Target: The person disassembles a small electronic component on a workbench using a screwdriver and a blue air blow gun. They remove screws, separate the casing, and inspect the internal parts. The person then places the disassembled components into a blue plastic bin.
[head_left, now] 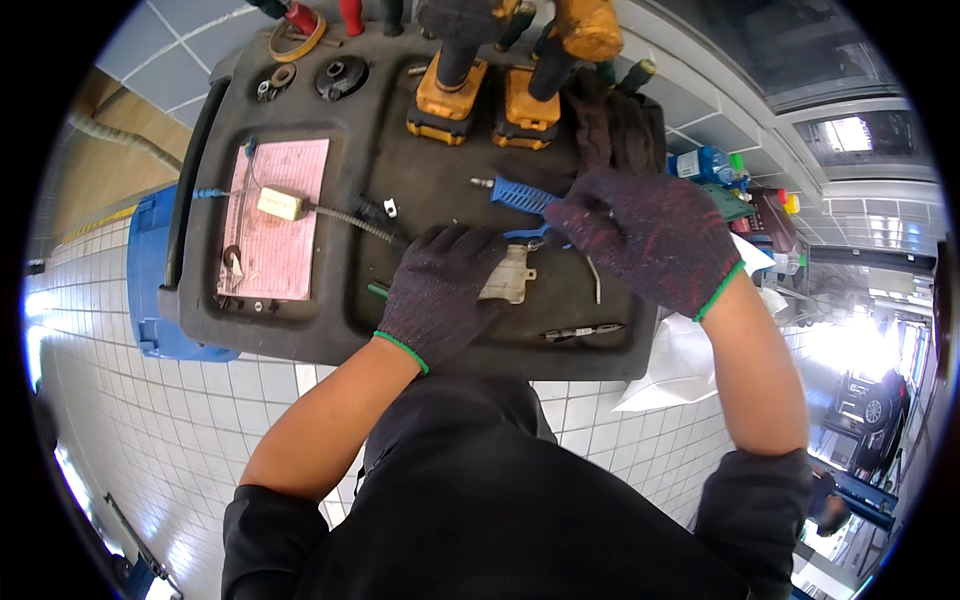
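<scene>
My left hand [445,285], in a dark knitted glove with a green cuff, holds a flat silvery metal plate [512,276] with small tabs between fingers and thumb. My gloved right hand [655,240] hovers over a blue-handled air blow gun [520,194] with a bent metal nozzle [597,280]. Its fingers are curled together and hide the middle of the blow gun; whatever they pinch is hidden. Close to my left hand's wrist lies a green stick-like piece [378,289]. A slim dark pen-like tool [583,332] rests near the front edge.
The black tool cart top [400,345] carries two yellow-black cordless power tools [447,100] at the back. Left are a pink paper sheet [290,240], a small pale box with cable [283,203] and a black round part [341,77]. Bottles [705,163] stand right; a blue bin [152,270] stands left.
</scene>
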A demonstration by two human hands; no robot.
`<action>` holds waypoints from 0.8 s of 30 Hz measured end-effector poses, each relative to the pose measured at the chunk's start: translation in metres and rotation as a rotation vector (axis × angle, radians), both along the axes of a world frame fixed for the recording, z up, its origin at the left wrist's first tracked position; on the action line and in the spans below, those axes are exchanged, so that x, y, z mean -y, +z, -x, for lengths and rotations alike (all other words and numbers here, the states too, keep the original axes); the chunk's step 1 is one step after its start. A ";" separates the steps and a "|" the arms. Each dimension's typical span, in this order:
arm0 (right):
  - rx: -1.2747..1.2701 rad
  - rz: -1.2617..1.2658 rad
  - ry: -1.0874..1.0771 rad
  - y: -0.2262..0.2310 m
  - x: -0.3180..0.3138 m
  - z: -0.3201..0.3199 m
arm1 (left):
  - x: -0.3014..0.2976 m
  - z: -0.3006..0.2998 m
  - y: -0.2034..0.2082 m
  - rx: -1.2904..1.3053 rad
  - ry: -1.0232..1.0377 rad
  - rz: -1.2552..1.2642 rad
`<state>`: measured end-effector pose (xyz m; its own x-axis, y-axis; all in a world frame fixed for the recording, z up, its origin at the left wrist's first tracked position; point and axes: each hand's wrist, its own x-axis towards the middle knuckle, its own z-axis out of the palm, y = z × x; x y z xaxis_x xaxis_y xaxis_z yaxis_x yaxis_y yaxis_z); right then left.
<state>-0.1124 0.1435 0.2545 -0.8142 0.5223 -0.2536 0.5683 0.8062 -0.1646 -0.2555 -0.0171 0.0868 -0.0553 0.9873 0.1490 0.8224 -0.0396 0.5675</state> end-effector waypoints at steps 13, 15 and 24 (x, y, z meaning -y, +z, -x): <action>-0.050 -0.156 0.397 0.007 0.008 -0.005 | 0.004 -0.003 0.000 -0.045 0.005 -0.012; -0.050 -0.077 0.142 0.009 0.018 -0.002 | 0.003 -0.003 0.001 -0.062 0.005 0.008; 0.038 -0.177 0.411 -0.006 0.008 -0.003 | 0.007 -0.004 -0.006 -0.052 0.020 -0.030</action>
